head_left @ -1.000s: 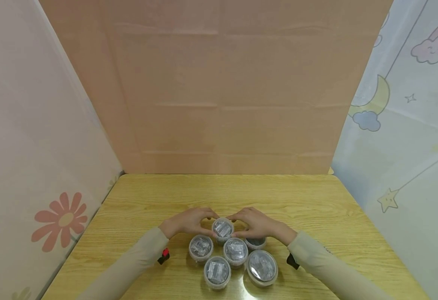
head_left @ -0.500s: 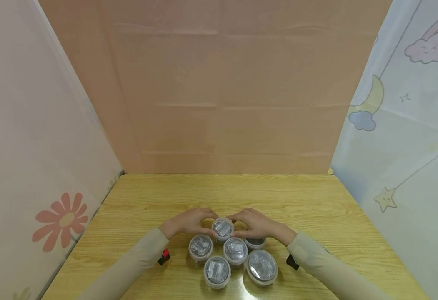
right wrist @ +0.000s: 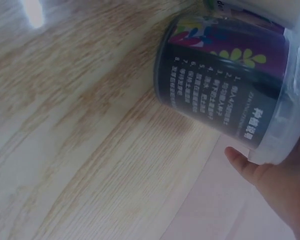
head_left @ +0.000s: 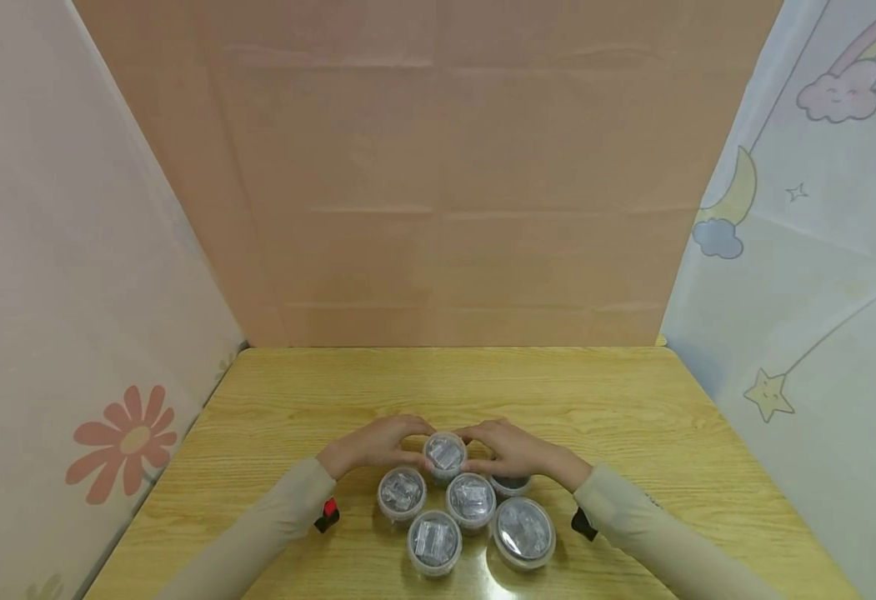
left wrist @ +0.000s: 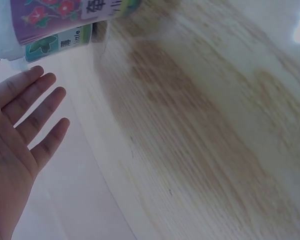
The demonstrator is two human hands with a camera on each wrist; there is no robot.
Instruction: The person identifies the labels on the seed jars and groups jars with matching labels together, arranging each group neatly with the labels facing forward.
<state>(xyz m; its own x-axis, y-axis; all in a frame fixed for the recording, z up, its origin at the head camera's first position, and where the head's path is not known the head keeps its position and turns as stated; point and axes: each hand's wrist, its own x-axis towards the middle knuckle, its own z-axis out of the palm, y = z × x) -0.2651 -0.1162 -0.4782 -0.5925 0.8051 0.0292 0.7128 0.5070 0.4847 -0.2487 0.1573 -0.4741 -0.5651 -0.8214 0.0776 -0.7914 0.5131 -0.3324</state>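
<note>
Clear-plastic tubs (head_left: 434,546) nearest on table (head_left: 332,392); behind, L hand (head_left: 377,443) & R hand (head_left: 516,450) grip rear-ctr tub (head_left: 445,454), thumbs/fingers round rim. Prob. positioning step; next move likely needs even, steady grip.

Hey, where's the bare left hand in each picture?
Head: bare, beige-sleeved left hand low, left of centre, holding a clear round plastic container.
Left wrist: left edge, fingers upward.
Right wrist: not discernible; bare right hand, lower right, instead.
Shared landmark: the yellowish wooden table.
</note>
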